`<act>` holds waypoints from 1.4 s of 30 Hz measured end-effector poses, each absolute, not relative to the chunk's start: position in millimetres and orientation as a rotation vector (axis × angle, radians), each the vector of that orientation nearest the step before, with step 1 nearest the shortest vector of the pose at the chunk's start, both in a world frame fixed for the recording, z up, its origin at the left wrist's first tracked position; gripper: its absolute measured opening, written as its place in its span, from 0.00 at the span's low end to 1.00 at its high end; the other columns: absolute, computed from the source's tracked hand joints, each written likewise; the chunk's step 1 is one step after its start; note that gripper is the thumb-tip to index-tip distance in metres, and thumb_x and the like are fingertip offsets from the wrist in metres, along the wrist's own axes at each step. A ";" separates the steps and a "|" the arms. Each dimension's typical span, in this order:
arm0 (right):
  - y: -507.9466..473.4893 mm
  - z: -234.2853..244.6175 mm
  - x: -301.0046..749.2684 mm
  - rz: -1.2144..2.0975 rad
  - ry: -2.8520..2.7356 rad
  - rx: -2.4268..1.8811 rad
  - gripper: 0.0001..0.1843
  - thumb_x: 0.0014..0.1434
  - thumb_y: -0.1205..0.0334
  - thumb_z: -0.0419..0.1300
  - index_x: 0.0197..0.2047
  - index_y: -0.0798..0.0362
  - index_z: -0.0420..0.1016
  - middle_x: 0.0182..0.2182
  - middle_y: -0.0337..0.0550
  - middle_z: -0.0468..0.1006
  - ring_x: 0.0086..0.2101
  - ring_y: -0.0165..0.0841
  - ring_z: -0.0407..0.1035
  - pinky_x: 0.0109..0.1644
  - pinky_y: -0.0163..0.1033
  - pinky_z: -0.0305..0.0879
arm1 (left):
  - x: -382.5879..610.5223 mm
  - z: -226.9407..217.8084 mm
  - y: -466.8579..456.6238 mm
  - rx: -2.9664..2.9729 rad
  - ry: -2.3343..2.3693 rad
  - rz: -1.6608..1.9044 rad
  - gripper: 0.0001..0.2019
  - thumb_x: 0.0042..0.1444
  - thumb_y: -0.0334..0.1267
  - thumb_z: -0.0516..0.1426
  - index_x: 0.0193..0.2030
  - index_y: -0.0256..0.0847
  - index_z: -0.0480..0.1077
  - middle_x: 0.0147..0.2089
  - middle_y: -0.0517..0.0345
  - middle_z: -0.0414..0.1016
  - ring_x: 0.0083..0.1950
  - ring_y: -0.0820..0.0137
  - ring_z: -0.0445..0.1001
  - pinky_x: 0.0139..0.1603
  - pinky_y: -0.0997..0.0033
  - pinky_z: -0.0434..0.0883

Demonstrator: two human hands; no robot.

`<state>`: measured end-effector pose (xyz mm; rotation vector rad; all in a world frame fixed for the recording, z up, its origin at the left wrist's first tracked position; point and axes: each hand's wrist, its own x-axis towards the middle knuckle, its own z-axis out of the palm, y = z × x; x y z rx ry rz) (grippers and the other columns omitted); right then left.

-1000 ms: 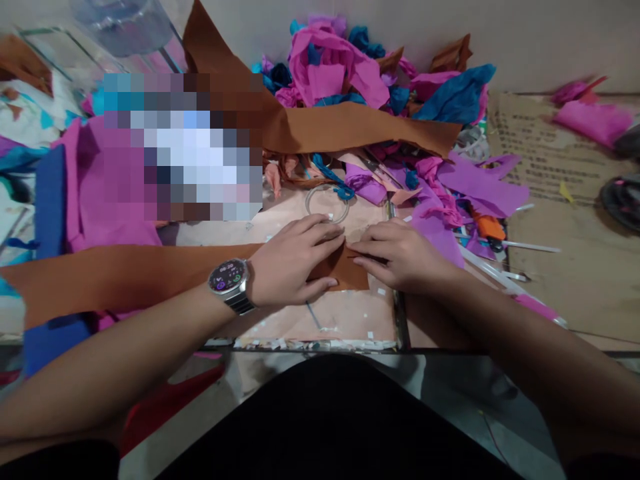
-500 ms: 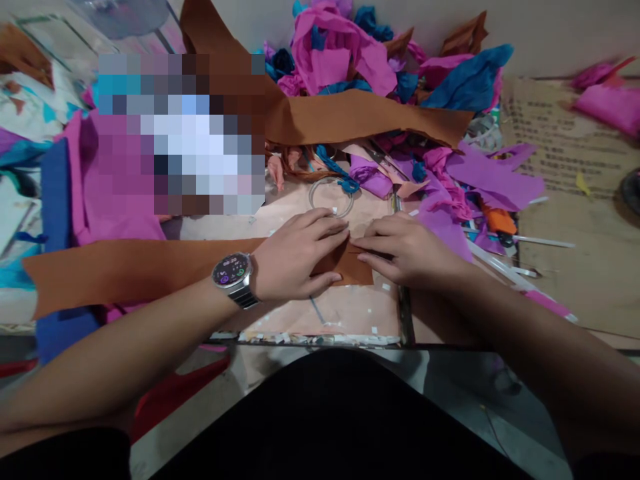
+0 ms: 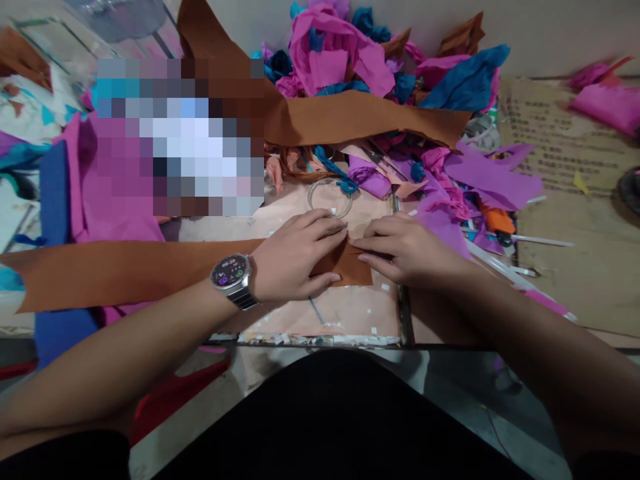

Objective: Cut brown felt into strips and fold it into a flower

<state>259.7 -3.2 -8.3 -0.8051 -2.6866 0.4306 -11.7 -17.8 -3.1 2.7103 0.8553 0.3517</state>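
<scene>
A long brown paper strip point(image 3: 125, 270) lies across the work board from the left to the middle. My left hand point(image 3: 295, 257), with a watch point(image 3: 231, 275) on the wrist, presses flat on the strip's right end, fingers stretched out. My right hand point(image 3: 405, 250) meets it from the right, fingertips pressed down on the strip's folded end point(image 3: 353, 267). Both hands rest on the pale pink board point(image 3: 340, 310).
A clear ring point(image 3: 329, 197) lies just beyond my hands. A heap of pink, blue, purple and brown crepe paper point(image 3: 350, 73) fills the back. White sticks point(image 3: 543, 240) and an orange tool point(image 3: 493, 219) lie to the right on cardboard point(image 3: 575, 267). Blue and pink sheets point(image 3: 55, 200) lie left.
My hands have barely moved on the strip's end. The view has shifted slightly, and the strip's left end now reaches further left.
</scene>
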 end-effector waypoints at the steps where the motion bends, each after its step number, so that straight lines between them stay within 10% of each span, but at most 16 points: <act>1: -3.1 -8.4 259.7 0.427 -2.687 -0.801 0.15 0.69 0.62 0.61 0.54 0.54 0.83 0.42 0.52 0.82 0.42 0.42 0.75 0.48 0.48 0.68 | -11.7 -3.0 -17.8 2.710 0.856 0.351 0.35 0.62 0.54 0.60 0.69 0.32 0.65 0.69 0.36 0.68 0.71 0.43 0.62 0.71 0.41 0.65; 42: -4.6 -4.6 261.3 0.392 -2.736 -0.768 0.16 0.69 0.58 0.61 0.56 0.54 0.82 0.43 0.53 0.81 0.41 0.42 0.74 0.49 0.49 0.67 | -11.2 -4.4 -19.7 2.705 0.858 0.360 0.35 0.62 0.52 0.59 0.70 0.33 0.64 0.70 0.35 0.66 0.73 0.42 0.60 0.73 0.37 0.63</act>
